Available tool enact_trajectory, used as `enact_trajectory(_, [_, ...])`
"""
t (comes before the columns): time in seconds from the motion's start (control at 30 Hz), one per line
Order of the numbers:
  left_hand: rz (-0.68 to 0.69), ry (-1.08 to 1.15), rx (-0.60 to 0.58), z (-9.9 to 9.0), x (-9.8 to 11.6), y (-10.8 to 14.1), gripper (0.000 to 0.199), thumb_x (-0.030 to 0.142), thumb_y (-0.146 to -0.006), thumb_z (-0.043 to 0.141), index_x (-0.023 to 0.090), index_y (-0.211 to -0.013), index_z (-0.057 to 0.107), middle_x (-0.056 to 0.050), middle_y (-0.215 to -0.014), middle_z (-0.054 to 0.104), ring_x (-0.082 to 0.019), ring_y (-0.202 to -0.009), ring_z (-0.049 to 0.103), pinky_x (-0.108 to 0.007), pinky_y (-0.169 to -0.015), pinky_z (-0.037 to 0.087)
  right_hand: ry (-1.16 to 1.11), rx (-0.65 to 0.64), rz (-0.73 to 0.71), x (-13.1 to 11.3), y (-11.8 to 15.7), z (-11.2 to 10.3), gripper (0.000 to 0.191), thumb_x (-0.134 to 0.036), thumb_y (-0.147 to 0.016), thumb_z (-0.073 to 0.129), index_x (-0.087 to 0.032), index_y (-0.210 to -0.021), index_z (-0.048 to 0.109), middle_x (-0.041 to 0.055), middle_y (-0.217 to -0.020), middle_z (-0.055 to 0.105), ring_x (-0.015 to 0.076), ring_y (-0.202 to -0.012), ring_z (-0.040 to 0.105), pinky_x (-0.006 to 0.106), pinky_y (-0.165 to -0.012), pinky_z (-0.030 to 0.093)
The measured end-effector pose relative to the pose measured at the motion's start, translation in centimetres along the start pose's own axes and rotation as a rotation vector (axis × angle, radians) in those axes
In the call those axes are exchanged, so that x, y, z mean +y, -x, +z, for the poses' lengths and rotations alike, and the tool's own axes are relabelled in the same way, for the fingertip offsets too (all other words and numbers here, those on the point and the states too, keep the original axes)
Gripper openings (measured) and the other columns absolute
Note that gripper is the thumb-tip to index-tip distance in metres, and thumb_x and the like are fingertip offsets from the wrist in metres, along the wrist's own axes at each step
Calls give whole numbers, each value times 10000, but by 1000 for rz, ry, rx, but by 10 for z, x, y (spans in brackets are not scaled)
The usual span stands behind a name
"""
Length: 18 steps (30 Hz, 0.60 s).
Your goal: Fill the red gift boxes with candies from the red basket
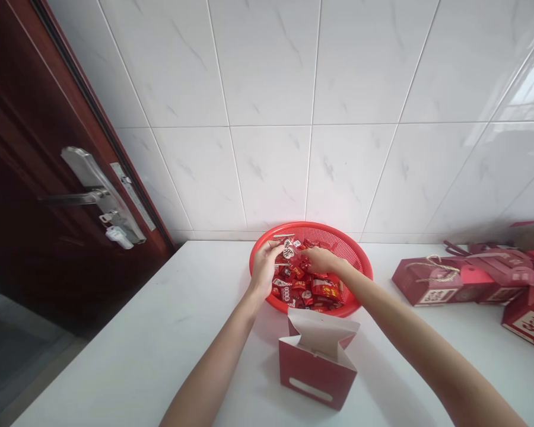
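A round red plastic basket (365, 267) holds many small red-wrapped candies (327, 289). Over its left side, my left hand (263, 270) pinches a red candy packet with a pale printed label (289, 249). My right hand (323, 260) reaches into the basket from the right, its fingers curled down among the wrappers beside that packet. What its fingertips grip is too small to make out. Just in front of the basket, between my forearms, a dark red cardboard box (314, 376) stands with its top flaps open and a pale inside showing.
Several closed red gift boxes (436, 284) with white labels and twine handles sit on the right of the white tabletop (160, 332). Behind is a white tiled wall (271, 172). At left is a dark red door (22, 148) with a metal handle and keys.
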<state>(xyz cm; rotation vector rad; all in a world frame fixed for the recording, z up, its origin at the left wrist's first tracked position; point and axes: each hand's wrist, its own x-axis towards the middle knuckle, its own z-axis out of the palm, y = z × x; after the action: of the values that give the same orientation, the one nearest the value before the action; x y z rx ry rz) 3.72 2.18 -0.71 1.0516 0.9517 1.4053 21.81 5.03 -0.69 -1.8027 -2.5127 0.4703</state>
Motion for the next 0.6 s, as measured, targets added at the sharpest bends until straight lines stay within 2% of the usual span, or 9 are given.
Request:
enact_trajectory(0.17, [-5, 9, -3, 0, -2, 0, 202, 375, -666, 774, 225, -747, 667, 12, -802, 696, -201, -807, 636, -311, -768, 454, -204, 120, -58, 6, 0, -4, 47, -201, -859, 688, -162, -884, 696, 72, -917, 717, 237, -902, 666, 377, -812, 525])
enact_trajectory(0.27, [-3, 22, 10, 0, -2, 0, 218, 380, -651, 775, 219, -745, 661, 14, -782, 689, -202, -789, 636, -317, -764, 459, -425, 223, -121, 10, 3, -9, 73, -201, -845, 622, -166, -806, 674, 65, -850, 714, 236, -836, 668, 353, -763, 507])
enact_trajectory(0.37, [6, 35, 23, 0, -2, -1, 236, 385, -646, 776, 209, -744, 652, 11, -775, 687, -194, -775, 634, -315, -764, 467, -678, 283, -195, 14, 11, -15, 149, -310, -866, 605, -175, -890, 663, 49, -861, 717, 216, -835, 681, 345, -761, 534])
enact_trajectory(0.5, [24, 32, 32, -1, -3, -3, 244, 385, -652, 779, 200, -748, 652, 0, -799, 702, -186, -780, 640, -310, -773, 481, -960, 311, -271, 16, 25, -20, 350, -418, -799, 722, -187, -1051, 649, 34, -870, 705, 204, -817, 694, 354, -745, 571])
enact_trajectory(0.6, [34, 10, 19, -1, -4, -5, 252, 400, -661, 781, 199, -739, 651, -10, -784, 707, -203, -790, 657, -324, -775, 493, -1097, 359, -303, 11, 35, -20, 412, -435, -733, 805, -209, -1036, 641, 20, -898, 681, 187, -790, 681, 350, -730, 569])
